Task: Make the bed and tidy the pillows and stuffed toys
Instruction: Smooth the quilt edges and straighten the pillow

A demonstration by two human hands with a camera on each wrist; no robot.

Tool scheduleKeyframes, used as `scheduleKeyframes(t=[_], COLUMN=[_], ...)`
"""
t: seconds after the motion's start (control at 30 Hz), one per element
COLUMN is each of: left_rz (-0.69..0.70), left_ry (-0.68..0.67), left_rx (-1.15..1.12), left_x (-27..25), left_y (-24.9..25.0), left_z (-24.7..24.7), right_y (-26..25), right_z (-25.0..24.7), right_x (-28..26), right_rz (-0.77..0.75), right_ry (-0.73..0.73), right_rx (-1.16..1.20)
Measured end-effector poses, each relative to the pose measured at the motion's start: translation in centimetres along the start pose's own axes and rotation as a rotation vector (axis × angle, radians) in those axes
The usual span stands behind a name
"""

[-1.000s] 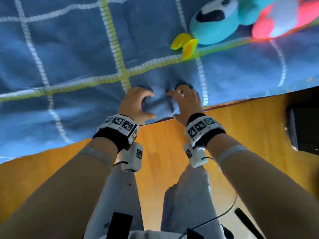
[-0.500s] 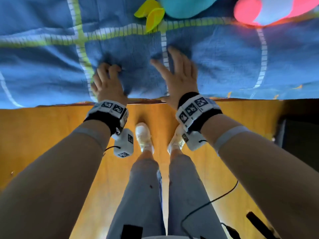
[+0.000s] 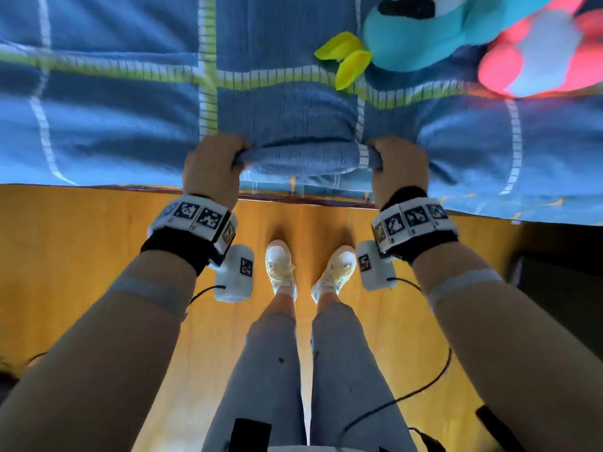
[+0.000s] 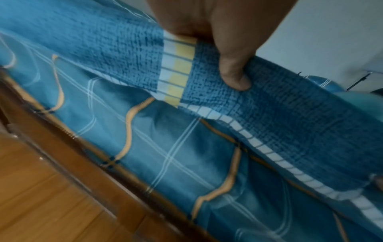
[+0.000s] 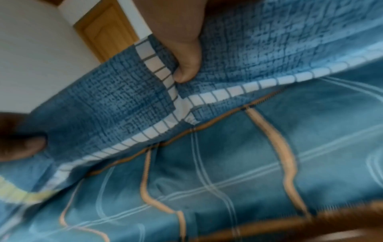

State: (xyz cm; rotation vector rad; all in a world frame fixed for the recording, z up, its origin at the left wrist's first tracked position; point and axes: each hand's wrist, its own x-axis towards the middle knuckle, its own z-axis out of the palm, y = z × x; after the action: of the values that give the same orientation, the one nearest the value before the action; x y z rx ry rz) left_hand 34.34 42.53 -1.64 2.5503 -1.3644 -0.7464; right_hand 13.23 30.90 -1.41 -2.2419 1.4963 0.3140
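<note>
Two hands grip the near edge of a blue checked blanket [image 3: 293, 125], one at each end of a bunched fold of cloth that runs between them. The left hand [image 3: 210, 168] has its fingers curled over the top of the fold and its thumb [image 4: 236, 72] pressed against the underside, right beside a white-and-yellow stripe in the weave. Below this hand lies a smoother blue sheet [image 4: 176, 155] with thin white checks and wavy orange lines, and lower still the wooden bed frame [image 4: 68, 147] and the wooden floor [image 3: 81, 256]. Between the two wrists, far below, stand the person's white shoes [image 3: 310, 269]. The right hand [image 3: 399, 168] clutches the blanket in the same way, fingers wrapped over the fold and thumb [image 5: 186, 65] tucked against a white stripe. Beyond this hand, further onto the bed, a turquoise stuffed toy [image 3: 424, 37] with a yellow beak lies on the blanket, and just to its right, touching it, rests a pink stuffed toy [image 3: 548, 57], both well apart from the hands.
</note>
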Motion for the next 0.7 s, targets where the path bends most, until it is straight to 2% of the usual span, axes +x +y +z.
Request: scheduleKeyframes(t=[0.17, 0.27, 0.37, 0.43, 0.53, 0.6, 0.7], left_rz=[-0.063, -0.027, 0.040, 0.110, 0.262, 0.324, 0.367], left_ry=[-0.237, -0.248, -0.276, -0.308, -0.332, -0.363, -0.378], left_rx=[0.087, 0.073, -0.057, -0.109, -0.164, -0.202, -0.132], left_x=[0.9, 1.2, 0.3, -0.4, -0.9, -0.8, -0.6], left_y=[0.2, 1.1, 3.6, 6.7, 12.8, 17.3, 24.9], left_z=[0.8, 0.2, 0.3, 1.0, 2.7, 4.6, 8.3], right_y=[-0.3, 0.2, 1.9, 4.1, 8.7, 12.9, 20.9], right_z=[0.9, 0.5, -0.1, -0.4, -1.8, -2.9, -4.7], right_x=[0.4, 0.4, -0.9, -1.8, -2.7, -3.0, -3.0], right_rz=[0.080, 0.049, 0.010, -0.003, 0.023, 0.070, 0.172], right_ry=[-0.167, -0.187, -0.229, -0.216, -0.106, -0.045, -0.003], right_rx=[-0.001, 0.054, 0.093, 0.087, 0.113, 0.135, 0.124])
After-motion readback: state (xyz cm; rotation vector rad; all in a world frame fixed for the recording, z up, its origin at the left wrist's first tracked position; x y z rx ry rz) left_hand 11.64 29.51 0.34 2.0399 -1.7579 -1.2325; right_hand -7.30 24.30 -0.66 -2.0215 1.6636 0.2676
